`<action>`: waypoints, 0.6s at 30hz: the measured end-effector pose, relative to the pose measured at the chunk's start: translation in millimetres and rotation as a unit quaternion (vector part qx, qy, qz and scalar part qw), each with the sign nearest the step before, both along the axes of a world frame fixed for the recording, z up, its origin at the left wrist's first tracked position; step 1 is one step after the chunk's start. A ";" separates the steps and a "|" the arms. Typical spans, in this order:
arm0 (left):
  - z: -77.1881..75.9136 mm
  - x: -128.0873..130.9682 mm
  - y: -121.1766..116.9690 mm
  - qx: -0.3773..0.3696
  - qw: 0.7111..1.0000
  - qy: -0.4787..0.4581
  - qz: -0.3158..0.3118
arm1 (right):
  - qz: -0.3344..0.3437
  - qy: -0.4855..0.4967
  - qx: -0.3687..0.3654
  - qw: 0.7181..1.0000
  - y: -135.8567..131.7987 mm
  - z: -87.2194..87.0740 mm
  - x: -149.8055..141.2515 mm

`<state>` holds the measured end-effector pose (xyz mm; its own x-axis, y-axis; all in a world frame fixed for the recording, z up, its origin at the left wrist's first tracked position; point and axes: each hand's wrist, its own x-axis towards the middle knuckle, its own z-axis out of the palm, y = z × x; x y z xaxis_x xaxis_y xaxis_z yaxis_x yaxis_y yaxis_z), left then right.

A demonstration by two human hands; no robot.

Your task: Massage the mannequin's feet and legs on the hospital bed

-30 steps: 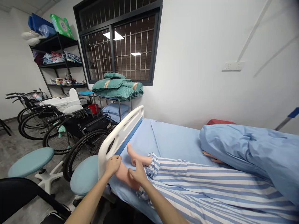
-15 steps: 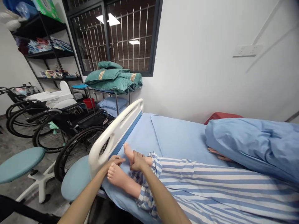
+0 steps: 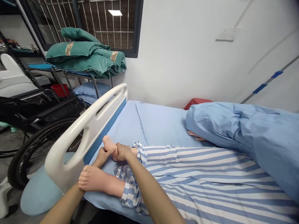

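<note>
A manikin in blue-and-white striped pyjamas (image 3: 198, 174) lies on a bed with a light blue sheet (image 3: 151, 124). Its near foot (image 3: 93, 179) rests bare by the white footboard (image 3: 77, 130). Its far foot (image 3: 109, 144) sits between my hands. My left hand (image 3: 102, 155) cups that foot from the footboard side, fingers curled on it. My right hand (image 3: 123, 151) grips it at the ankle, beside the pyjama cuff. A blue duvet (image 3: 245, 130) covers the manikin's upper body, and one manikin hand (image 3: 196, 136) shows under its edge.
A black wheelchair (image 3: 39, 124) stands left of the footboard, with a teal stool (image 3: 39, 193) below it. Folded green quilts (image 3: 86, 53) lie on a metal trolley by the barred window. A red box (image 3: 197, 102) sits against the white wall behind the bed.
Both hands left the near foot and moved to the far foot, which they now hold. The near foot lies lowered on the sheet. The camera moved closer and tilted down.
</note>
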<state>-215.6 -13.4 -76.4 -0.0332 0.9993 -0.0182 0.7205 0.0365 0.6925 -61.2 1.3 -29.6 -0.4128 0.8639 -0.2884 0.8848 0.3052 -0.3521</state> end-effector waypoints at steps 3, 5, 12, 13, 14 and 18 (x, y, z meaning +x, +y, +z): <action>-5.3 1.0 -3.0 -0.001 0.994 -0.104 0.018 | -0.002 0.002 0.002 1.000 1.0 -4.4 -0.5; -2.4 -0.2 -5.1 0.005 0.989 -0.148 0.023 | 0.000 0.002 0.004 1.000 1.6 -6.3 -0.5; 24.5 -18.2 -6.8 0.049 0.995 -0.053 -0.062 | -0.004 -0.006 0.011 1.000 0.6 -7.3 -1.2; 27.8 -21.5 -5.7 0.062 0.994 -0.033 -0.082 | -0.005 -0.007 0.011 1.000 0.5 -7.4 -1.5; 30.4 -23.9 -4.4 0.068 0.993 -0.024 -0.092 | -0.007 -0.009 0.011 1.000 0.3 -7.4 -1.8; 30.6 -19.7 0.7 0.023 0.993 -0.113 -0.027 | -0.020 -0.012 0.017 1.000 -0.9 -7.3 -2.6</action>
